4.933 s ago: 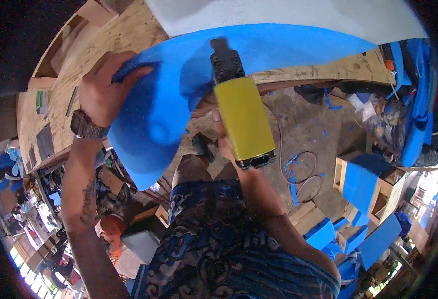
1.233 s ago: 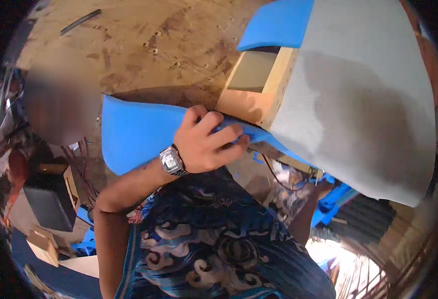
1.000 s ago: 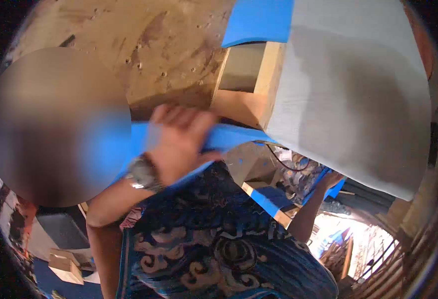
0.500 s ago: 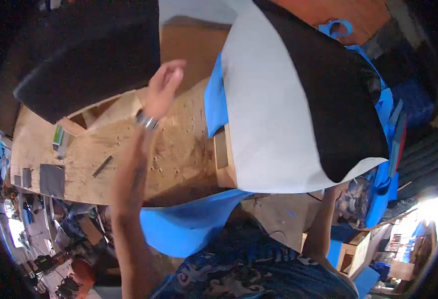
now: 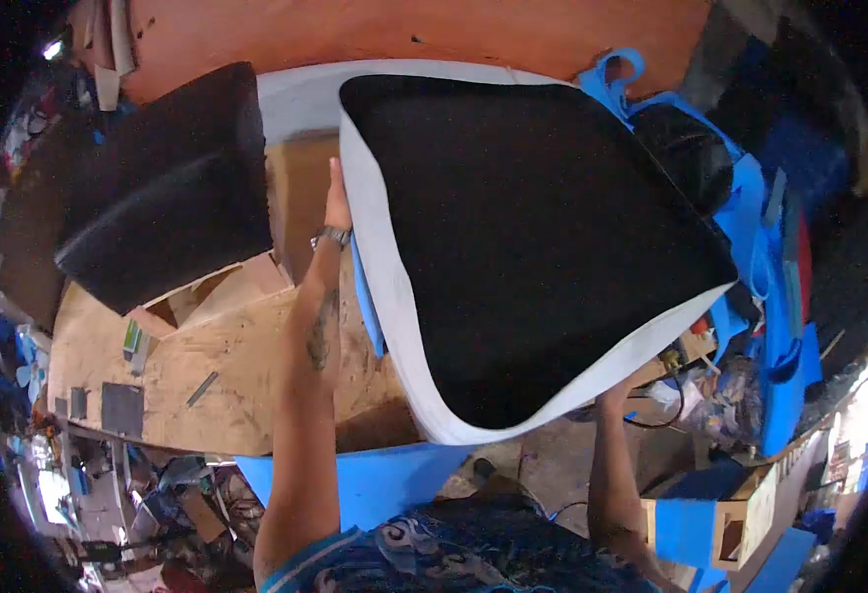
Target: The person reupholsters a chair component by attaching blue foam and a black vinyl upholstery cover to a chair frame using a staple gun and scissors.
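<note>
A large cushion-shaped piece with a black top [image 5: 543,237] and a white side band [image 5: 404,296] lies over the right part of the wooden table [image 5: 226,381]. My left hand [image 5: 336,203], with a metal watch at the wrist, presses against its left side, thumb up; its other fingers are hidden or held flat along the white band. My right hand [image 5: 614,395] is under the lower right edge of the white band, its fingers hidden behind it. Blue fabric [image 5: 367,301] shows beneath the piece on its left.
A black-covered piece on a wooden frame [image 5: 177,188] stands at the left of the table. Small grey scraps [image 5: 123,409] lie near the front edge. Blue straps [image 5: 750,227] hang at the right. A blue and wood box [image 5: 711,519] sits at lower right.
My left hand has moved from above the bare tabletop to the side of the white band. The black top now faces up more fully, with less white showing. The view has shifted.
</note>
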`<state>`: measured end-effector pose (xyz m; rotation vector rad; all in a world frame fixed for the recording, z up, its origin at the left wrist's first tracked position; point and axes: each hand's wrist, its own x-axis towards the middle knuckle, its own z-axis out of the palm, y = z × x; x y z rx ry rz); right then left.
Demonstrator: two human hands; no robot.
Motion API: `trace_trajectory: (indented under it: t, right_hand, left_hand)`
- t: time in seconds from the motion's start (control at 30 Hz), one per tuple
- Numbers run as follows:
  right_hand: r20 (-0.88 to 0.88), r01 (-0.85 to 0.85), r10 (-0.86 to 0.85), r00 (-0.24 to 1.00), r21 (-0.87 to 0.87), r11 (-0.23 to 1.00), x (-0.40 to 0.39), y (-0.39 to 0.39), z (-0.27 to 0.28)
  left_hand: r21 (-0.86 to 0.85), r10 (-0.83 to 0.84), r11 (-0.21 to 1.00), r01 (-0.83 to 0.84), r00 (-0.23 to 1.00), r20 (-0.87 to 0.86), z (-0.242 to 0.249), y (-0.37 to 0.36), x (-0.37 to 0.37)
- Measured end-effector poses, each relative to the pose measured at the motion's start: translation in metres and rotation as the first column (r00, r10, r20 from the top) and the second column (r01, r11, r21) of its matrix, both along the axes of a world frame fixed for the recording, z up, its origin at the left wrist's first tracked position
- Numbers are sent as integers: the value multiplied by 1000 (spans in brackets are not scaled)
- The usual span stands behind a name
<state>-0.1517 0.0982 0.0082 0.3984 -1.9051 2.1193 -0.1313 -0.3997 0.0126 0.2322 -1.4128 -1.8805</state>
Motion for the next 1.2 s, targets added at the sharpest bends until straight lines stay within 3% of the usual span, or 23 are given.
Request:
trace_trajectory:
  t: [0.1, 0.13, 0.17, 0.27, 0.33, 0.37, 0.47, 0.53, 0.6, 0.63, 0.67, 0.7, 0.73, 0.77, 0.8, 0.9, 0.93, 0.97, 1.03, 1.1, 1.17, 1.2]
  right_hand:
    - [18, -129, 128, 992, 92, 987, -30, 24, 4]
    - [23, -179, 178, 984, 121, 976, -42, 32, 5]
    - [31, -230, 228, 973, 153, 961, -54, 38, 7]
    - [65, -375, 371, 926, 242, 895, -95, 56, 16]
    - [95, -468, 461, 882, 282, 837, -130, 56, 18]
    - [110, -517, 509, 854, 295, 803, -147, 52, 17]
    - [198, -658, 628, 752, 255, 708, -184, 45, -10]
    - [273, -687, 631, 726, 258, 679, -180, 73, -50]
    - [385, -632, 506, 772, 384, 673, -137, 123, -82]
    - [441, -596, 413, 797, 464, 655, -108, 144, -85]
    - [491, -568, 317, 812, 538, 623, -79, 164, -88]
    - [499, -571, 337, 798, 447, 689, -67, 174, -99]
    - [505, -562, 355, 787, 349, 750, -55, 183, -115]
    - [505, -540, 368, 781, 248, 804, -43, 192, -126]
    - [532, -642, 555, 639, -27, 766, -35, 192, -126]
    - [586, -540, 383, 714, 112, 834, -27, 197, -174]
    - [688, -565, 464, 559, -94, 820, -4, 190, -143]
    - [464, -580, 455, 760, 169, 797, 14, 185, -135]
    - [278, -475, 398, 874, 323, 818, 47, 168, -141]
    - [128, -258, 224, 966, 459, 850, 75, 143, -169]
    - [279, -422, 328, 902, 414, 807, 102, 129, -149]
    - [323, -500, 394, 860, 383, 777, 102, 134, -146]
  left_hand:
    - [-46, 98, 994, -95, 993, 63, -4, 31, 62]
    - [-28, 203, 978, -204, 978, -35, -1, 52, 76]
    - [125, 282, 951, -281, 959, 15, 1, 72, 95]
    - [96, 573, 810, -578, 816, 72, 3, 138, 146]
    - [135, 682, 720, -681, 730, 45, 5, 194, 168]
    - [52, 664, 741, -670, 742, 97, -21, 196, 190]
    - [-220, 825, 565, -795, 549, 133, -25, 288, 215]
    - [-348, 818, 565, -748, 561, 124, -38, 327, 228]
    - [-266, 862, 504, -822, 498, 93, -29, 392, 218]
    - [-360, 889, 457, -813, 431, 155, -67, 415, 223]
    - [-414, 787, 593, -690, 606, 116, -92, 453, 216]
    - [-808, 746, 455, -375, 655, 116, -86, 490, 200]
    - [-670, 475, 703, -239, 859, 192, -95, 518, 179]
    - [-687, 339, 725, 48, 843, 417, -100, 541, 164]
    - [-782, 345, 624, 9, 894, 286, -120, 559, 147]
    - [-560, 220, 776, 290, 708, 671, -102, 583, 135]
    - [-717, 411, 681, 150, 731, 544, -92, 586, 144]
    - [-765, 477, 625, 155, 699, 532, -84, 584, 153]
    - [-847, 600, 498, 188, 630, 493, -69, 572, 172]
    - [-905, 675, 376, 200, 609, 416, -43, 539, 177]
    - [-980, 723, 153, 127, 661, 198, -42, 500, 177]
    - [-975, 718, 157, 159, 660, 223, -38, 482, 175]
